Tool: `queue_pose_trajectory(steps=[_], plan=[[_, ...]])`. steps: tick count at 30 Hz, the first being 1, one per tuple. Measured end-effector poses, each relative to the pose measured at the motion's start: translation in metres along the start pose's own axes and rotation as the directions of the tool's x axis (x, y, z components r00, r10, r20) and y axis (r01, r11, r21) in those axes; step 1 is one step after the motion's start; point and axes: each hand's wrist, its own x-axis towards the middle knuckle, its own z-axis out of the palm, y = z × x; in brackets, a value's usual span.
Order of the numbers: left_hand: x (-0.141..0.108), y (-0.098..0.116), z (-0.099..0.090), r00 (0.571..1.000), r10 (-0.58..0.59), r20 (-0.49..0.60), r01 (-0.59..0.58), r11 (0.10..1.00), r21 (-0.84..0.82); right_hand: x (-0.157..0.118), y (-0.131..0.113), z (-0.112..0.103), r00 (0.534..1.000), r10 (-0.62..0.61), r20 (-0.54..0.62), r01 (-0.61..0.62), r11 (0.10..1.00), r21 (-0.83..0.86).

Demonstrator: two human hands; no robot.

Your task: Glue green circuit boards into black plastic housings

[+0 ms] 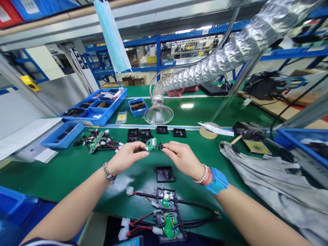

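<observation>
Over the green bench, my left hand [129, 155] pinches a small green circuit board [151, 144] by its left edge. Close beside it, my right hand [183, 157] grips a small black plastic part [160, 146], whose exact kind I cannot make out. Below both hands lies a black plastic housing [164, 174]. Nearer to me, two housings [166, 198] hold green boards, with white connectors [125, 227] on red and black wires to the left and black cables [197, 222] to the right. Several more black housings [139, 133] sit just beyond my hands.
A clear funnel [159, 115] on a silver duct [200, 71] hangs above the bench. Wired boards [97, 141] and blue bins [63, 135] are at left. On the right are a tape roll [208, 131], a grey cloth [258, 181] and another blue bin [304, 136].
</observation>
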Motion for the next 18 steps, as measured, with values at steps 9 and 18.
queue_pose_trajectory(steps=[9,18], plan=[[0.007,-0.046,0.020,0.967,0.129,0.219,-0.210,0.892,0.400,-0.048,0.040,0.009,0.976,0.031,0.216,0.056,0.922,-0.384],[0.007,-0.058,0.054,0.966,-0.022,0.259,-0.049,0.963,0.264,-0.063,0.065,0.005,0.921,0.349,0.175,-0.384,0.889,0.247]])
